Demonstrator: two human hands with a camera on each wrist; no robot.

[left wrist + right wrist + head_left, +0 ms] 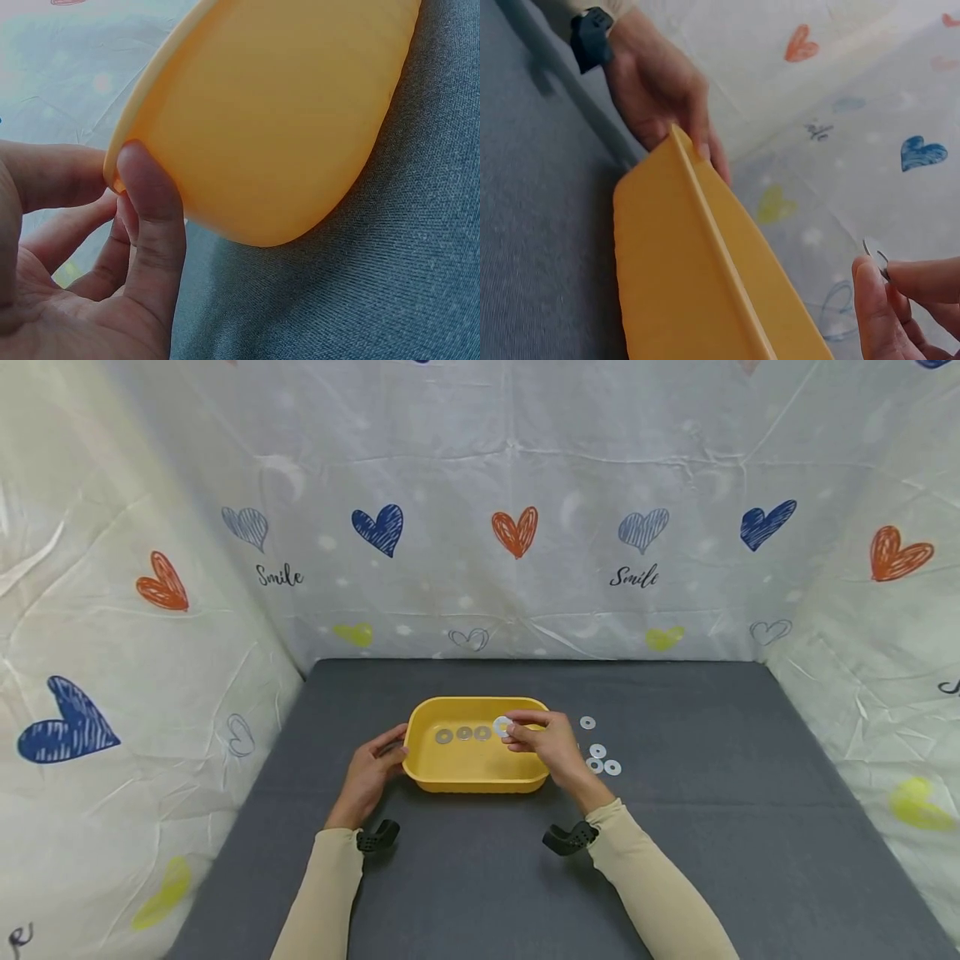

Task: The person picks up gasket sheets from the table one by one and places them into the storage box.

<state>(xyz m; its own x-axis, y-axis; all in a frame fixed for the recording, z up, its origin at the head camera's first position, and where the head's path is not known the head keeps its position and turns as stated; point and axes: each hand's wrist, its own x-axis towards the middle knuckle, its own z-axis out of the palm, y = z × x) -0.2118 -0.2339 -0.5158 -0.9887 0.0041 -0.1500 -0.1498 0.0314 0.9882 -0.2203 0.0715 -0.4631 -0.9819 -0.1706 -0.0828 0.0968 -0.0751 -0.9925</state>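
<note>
A yellow plastic tray (480, 768) lies on the dark cloth, with a row of three flat metal washers (444, 737) inside it. My left hand (372, 770) pinches the tray's left rim; in the left wrist view the thumb (154, 187) presses the outer wall just under the lip. Over the tray's right part, my right hand (547, 745) holds another washer (502, 726) between thumb and fingertips. The right wrist view shows this washer (875, 255) nearly edge-on, above the rim.
To the right of the tray, several loose washers (612, 767) lie on the dark grey cloth (712, 760), one a little farther back. A white curtain (465, 485) printed with hearts hangs behind and along both sides.
</note>
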